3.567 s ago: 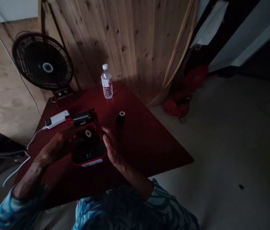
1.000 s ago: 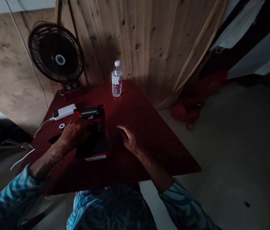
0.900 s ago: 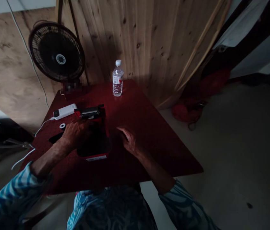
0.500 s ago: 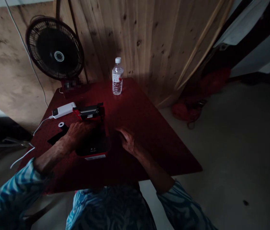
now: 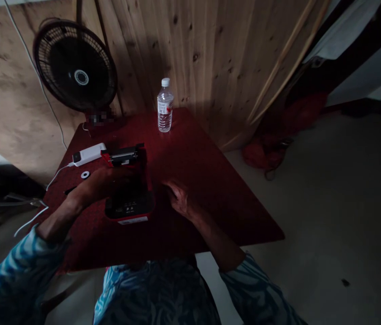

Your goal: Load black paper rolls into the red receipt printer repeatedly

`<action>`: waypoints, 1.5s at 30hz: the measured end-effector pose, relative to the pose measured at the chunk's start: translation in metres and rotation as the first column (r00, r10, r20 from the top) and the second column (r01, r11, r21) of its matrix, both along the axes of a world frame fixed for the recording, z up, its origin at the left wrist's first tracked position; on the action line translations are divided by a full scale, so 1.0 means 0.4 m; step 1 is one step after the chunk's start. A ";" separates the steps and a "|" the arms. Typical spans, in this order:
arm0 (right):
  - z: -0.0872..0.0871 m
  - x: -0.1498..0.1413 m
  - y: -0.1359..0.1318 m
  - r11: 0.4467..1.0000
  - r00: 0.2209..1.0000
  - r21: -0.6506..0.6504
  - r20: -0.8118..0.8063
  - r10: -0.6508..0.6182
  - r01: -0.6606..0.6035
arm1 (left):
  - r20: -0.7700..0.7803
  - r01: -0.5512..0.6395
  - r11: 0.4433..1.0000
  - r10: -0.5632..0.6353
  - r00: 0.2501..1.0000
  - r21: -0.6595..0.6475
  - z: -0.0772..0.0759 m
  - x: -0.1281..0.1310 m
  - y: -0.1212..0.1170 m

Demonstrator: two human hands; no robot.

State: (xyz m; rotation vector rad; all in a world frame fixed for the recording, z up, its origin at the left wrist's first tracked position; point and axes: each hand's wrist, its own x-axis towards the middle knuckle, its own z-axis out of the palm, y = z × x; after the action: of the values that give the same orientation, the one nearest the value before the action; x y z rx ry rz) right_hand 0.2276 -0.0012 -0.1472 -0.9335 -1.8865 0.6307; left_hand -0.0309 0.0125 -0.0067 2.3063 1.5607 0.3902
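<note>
A small red-and-black machine (image 5: 129, 208), which looks like a label or receipt printer, stands on the dark red table (image 5: 210, 198) with its lid (image 5: 124, 155) raised at the back. My left hand (image 5: 109, 179) reaches over its left side into the dark inner space. Its fingers are lost in shadow there, so any grip is hidden. My right hand (image 5: 177, 196) rests on the table just right of the machine, apart from it, with its fingers loosely bent and nothing visible in them. A white-ended roll (image 5: 85, 174) sits behind my left wrist.
A white power bank (image 5: 90, 154) with a cable lies at the back left. Behind it stands a round black fan (image 5: 77, 67). A clear plastic bottle (image 5: 165, 106) is upright near the wooden wall (image 5: 204, 54). A red bag (image 5: 264, 155) is on the floor to the right.
My left wrist has shifted left and slightly lower, and the hand now covers more of the dark flat piece beside the roll. My right hand has hardly moved. The view has tilted slightly.
</note>
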 end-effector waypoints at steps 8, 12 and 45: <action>-0.034 -0.001 0.005 0.999 0.999 -0.040 0.038 -0.014 0.015 | 0.209 -0.057 0.998 0.054 0.977 0.008 -0.017 -0.080 -0.156; -0.050 -0.002 0.014 1.000 0.997 -0.028 0.082 -0.011 0.014 | 0.219 -0.048 0.983 0.009 0.976 0.177 -0.054 -0.039 -0.173; 0.107 -0.101 -0.006 0.994 0.967 -0.110 -0.254 -0.036 0.008 | -0.027 0.244 0.799 -0.275 0.961 0.549 -0.111 -0.033 -0.255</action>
State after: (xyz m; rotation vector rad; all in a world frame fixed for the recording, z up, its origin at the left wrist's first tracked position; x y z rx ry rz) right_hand 0.1871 -0.0036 -0.1044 -0.8944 -1.6235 0.8072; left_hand -0.0441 -0.0893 -0.0510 2.8581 1.1785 0.9217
